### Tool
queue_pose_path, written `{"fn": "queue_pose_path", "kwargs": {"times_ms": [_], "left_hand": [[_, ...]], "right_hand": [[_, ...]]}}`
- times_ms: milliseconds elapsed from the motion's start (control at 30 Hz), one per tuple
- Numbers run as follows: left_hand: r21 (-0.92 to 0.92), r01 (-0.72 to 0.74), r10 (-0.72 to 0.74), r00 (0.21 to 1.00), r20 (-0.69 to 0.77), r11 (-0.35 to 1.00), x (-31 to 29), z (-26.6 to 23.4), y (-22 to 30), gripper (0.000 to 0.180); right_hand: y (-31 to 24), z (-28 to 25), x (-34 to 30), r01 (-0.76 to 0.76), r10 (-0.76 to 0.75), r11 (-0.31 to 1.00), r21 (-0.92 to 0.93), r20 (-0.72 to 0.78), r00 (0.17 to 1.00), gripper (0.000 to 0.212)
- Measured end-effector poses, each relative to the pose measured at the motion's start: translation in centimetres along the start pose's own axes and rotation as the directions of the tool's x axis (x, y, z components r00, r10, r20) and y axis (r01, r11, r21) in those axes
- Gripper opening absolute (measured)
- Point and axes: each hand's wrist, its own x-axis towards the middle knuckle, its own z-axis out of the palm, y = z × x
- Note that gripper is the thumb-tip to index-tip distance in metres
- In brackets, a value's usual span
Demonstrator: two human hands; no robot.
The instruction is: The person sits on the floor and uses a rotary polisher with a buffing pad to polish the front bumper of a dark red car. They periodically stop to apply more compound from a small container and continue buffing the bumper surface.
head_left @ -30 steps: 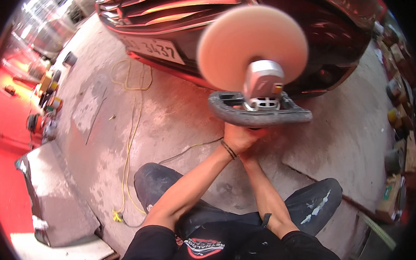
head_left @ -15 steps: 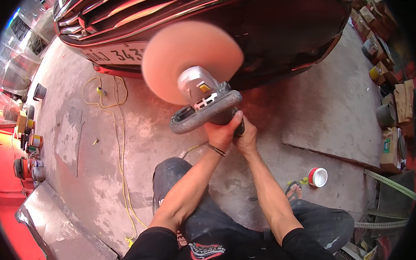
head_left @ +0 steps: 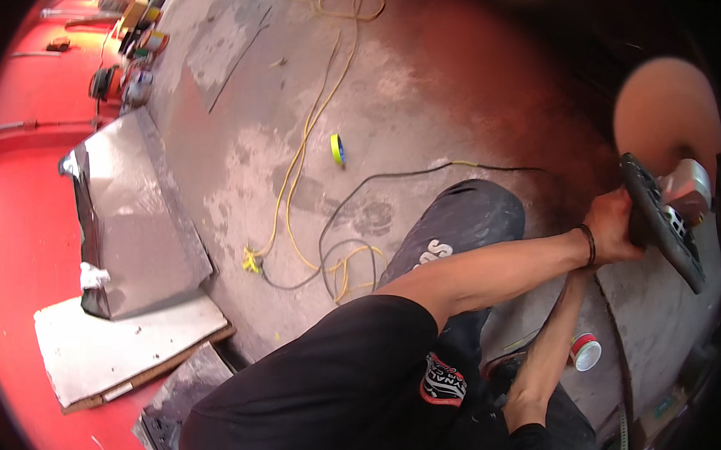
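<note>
Because the polisher (head_left: 662, 221) is held out at our far right, near the edge of the head view, we see it tipped on its side, with the round pad (head_left: 668, 111) up and away from our body. Our left hand (head_left: 613, 226) has its fingers curled round the grip, just behind the black loop handle (head_left: 658, 226); held there, it seems well placed to bear weight and stay clear of the pad (we cannot tell if the pad is spinning). Our right forearm (head_left: 543, 362) passes under the left wrist, which hides the right hand, so we cannot tell how its fingers stand.

Our bent knee (head_left: 478, 211) is below the outstretched left arm, probably for a steady stance. A dark cord (head_left: 358, 184) runs slack across the floor (head_left: 420, 108), beyond the knee, to a yellow cord (head_left: 300, 159); that slack likely leaves room to swing the tool. The tape roll (head_left: 338, 149) stands on edge near the cords, while the tub (head_left: 586, 352) is beside the right forearm.
</note>
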Motion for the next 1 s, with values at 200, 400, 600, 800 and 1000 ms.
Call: {"fn": "queue_pose_path", "kwargs": {"times_ms": [200, 400, 600, 800, 1000], "left_hand": [[0.042, -0.127, 0.125, 0.992, 0.032, 0.991, 0.1, -0.3, -2.7, 0.082], [-0.387, 0.268, -0.211, 0.96, 0.184, 0.882, 0.1, -8.0, -7.2, 0.072], [0.183, 0.005, -0.034, 0.988, 0.153, 0.983, 0.4, -6.4, -4.4, 0.081], [0.55, -0.165, -0.047, 0.936, 0.35, 0.819, 0.7, -3.4, -2.0, 0.081], [0.569, -0.099, -0.095, 0.949, 0.301, 0.816, -0.2, -1.2, -2.1, 0.09]], "right_hand": [[0.8, -1.4, 1.8, -0.059, 0.059, 0.987, 0.149, 0.005, 0.998, 0.068], [7.4, 4.3, 0.9, -0.165, -0.005, 0.816, 0.555, 0.291, 0.957, 0.077], [1.0, 3.9, -1.2, 0.023, -0.054, 0.991, 0.131, 0.232, 0.971, 0.07], [0.6, 1.2, -2.3, -0.02, 0.047, 0.989, -0.148, 0.177, 0.983, 0.065], [0.6, -0.5, -3.9, -0.061, 0.09, 0.973, -0.222, 0.122, 0.988, 0.06]]}}
